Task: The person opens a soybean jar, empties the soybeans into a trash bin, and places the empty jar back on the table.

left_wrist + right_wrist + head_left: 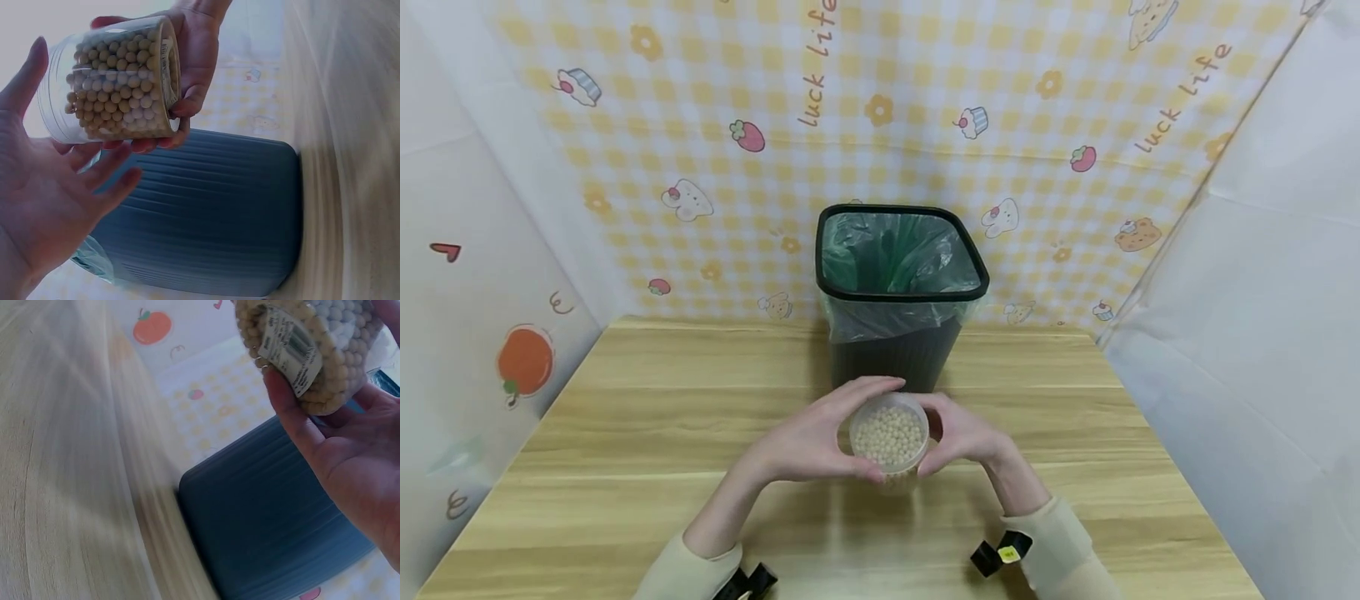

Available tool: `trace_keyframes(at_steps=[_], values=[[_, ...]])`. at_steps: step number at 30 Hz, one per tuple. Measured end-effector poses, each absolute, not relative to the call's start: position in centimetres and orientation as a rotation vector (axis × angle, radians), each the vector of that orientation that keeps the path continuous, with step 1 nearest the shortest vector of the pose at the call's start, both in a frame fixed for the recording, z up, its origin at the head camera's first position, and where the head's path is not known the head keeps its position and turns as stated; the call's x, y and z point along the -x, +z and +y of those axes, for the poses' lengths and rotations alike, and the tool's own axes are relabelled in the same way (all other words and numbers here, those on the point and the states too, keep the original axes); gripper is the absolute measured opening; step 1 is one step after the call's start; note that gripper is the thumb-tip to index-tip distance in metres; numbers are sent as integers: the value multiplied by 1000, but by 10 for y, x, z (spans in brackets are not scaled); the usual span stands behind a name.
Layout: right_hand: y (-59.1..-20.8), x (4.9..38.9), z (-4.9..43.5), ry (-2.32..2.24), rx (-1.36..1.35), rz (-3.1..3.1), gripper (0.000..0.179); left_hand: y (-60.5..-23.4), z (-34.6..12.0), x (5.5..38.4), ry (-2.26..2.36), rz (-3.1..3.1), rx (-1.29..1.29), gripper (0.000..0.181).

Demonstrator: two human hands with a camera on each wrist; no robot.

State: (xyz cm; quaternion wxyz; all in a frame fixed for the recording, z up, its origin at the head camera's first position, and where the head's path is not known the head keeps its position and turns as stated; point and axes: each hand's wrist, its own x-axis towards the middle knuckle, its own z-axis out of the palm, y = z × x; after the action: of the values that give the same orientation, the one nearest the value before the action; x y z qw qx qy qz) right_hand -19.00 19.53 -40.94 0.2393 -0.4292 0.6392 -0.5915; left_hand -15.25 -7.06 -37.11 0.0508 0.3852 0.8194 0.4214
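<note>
A clear round jar of small beige balls (891, 435) is held up between both hands above the table, its top toward the head camera. My left hand (801, 437) curves around the top end from the left, thumb at the near edge and fingers along the far edge. In the left wrist view, that hand's fingers spread around the jar's clear ridged end. My right hand (966, 433) grips the jar from the right, with fingers at its base in the wrist views. A white barcode label (290, 350) shows on the base.
Just beyond the hands stands a dark trash bin (887, 358) with a black rim and a clear greenish liner (887, 250). It is on the wood-grain table (700, 400). A yellow checked cloth (880, 167) hangs behind, with white sheets on both sides.
</note>
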Motion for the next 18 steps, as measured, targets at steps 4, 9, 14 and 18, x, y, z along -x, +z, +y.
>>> trace_keyframes(at_steps=[4,9,14,18], values=[[-406,187,196,-1540,1234,1887,76,-374,-71,152,1263,2465,-1227,97],[-405,186,197,-1495,1210,1964,73,-381,-69,156,1288,2524,-1302,95],[-405,186,197,-1504,1190,1958,74,-386,-68,157,1318,2562,-1339,95],[-401,185,197,-1513,1171,2008,73,-388,-66,159,1334,2605,-1381,95]])
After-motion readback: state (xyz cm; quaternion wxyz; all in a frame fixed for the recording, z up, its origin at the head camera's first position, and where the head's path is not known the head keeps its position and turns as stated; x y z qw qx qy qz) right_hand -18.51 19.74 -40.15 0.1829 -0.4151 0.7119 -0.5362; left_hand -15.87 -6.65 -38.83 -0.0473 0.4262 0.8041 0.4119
